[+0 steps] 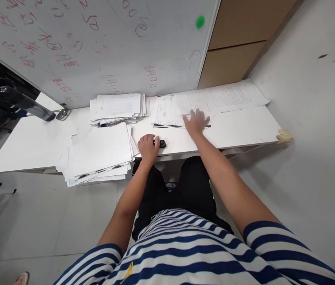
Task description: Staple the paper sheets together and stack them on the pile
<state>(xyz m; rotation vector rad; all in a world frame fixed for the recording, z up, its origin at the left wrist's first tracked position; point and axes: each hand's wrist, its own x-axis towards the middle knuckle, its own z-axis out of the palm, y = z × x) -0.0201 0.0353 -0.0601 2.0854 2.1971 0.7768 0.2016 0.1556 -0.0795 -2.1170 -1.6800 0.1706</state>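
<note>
My left hand [148,147] is at the table's front edge, its fingers curled round a small black object [162,143] with a rounded end. The hand covers most of that object, so I cannot make out its kind. Farther right, my right hand [196,121] lies with fingers spread on a thin stack of printed papers [167,111]. Dark marks run along the near edge of this stack. Beside my left hand is a thick, uneven pile of white paper [100,148] that overhangs the front edge.
Another paper pile [120,106] sits at the back against the whiteboard [102,47]. A long printed sheet [229,97] stretches to the right along cardboard boxes [232,59]. At the left are a clear bottle [41,109] and a small roundish object [63,114]. A wall [312,118] stands close on the right.
</note>
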